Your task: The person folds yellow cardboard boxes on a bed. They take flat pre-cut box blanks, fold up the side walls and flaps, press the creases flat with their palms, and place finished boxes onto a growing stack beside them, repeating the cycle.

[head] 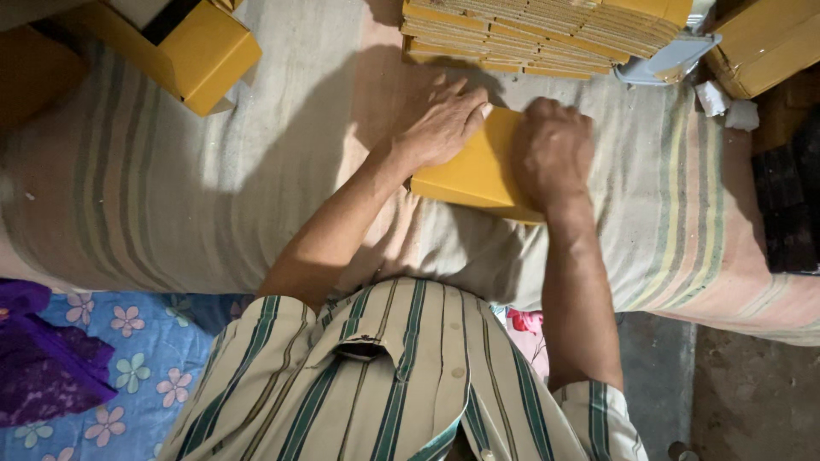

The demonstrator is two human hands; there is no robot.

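Head view, looking straight down: at centre, just toward one o'clock, a flat yellow cardboard piece lying on the striped cloth-covered surface, pinned under both hands. Left hand at eleven o'clock of the piece, laid flat with fingers stretched and nearly together, gripping nothing, only pressing the near-left part of the card. Right hand at two o'clock of it, curled into a closed fist, knuckles bearing down on the card; whether anything sits inside the fist cannot be told. At twelve o'clock, well apart from the hands, a stack of flat yellow cardboard sheets; at ten o'clock, a made-up yellow cardboard box; at two o'clock, another yellow box beside a pale plastic holder. At eight o'clock, blue flowered fabric and purple cloth. Judging by the pose, a pressing or creasing step: best done with the flat hand holding the card steady, the fist running firmly along one line, pressure kept even so the soft cloth beneath does not let the card buckle or slide.
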